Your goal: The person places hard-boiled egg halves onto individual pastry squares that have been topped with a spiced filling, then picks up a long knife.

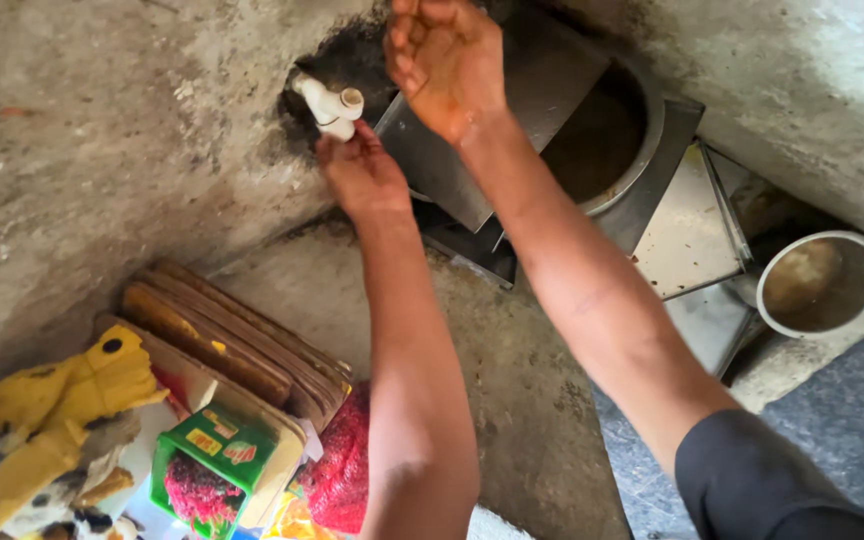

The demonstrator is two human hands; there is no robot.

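A white plastic tap (330,106) sticks out of a rough concrete wall (102,130), with a dark wet stain around it. My left hand (362,175) reaches up to the tap, and its fingertips are closed on the underside of the spout. My right hand (445,62) is raised just right of the tap, palm up and loosely cupped, holding nothing. It hovers over a flat steel sheet (542,90) lying across a large steel pot (612,130). No water is visible coming from the tap.
A smaller steel bowl (820,282) holding brownish liquid stands at the right, beside flat steel trays (687,235). At lower left lie stacked wooden boards (232,340), a yellow cloth (62,410), a green box (214,450) and a red mesh bag (344,470).
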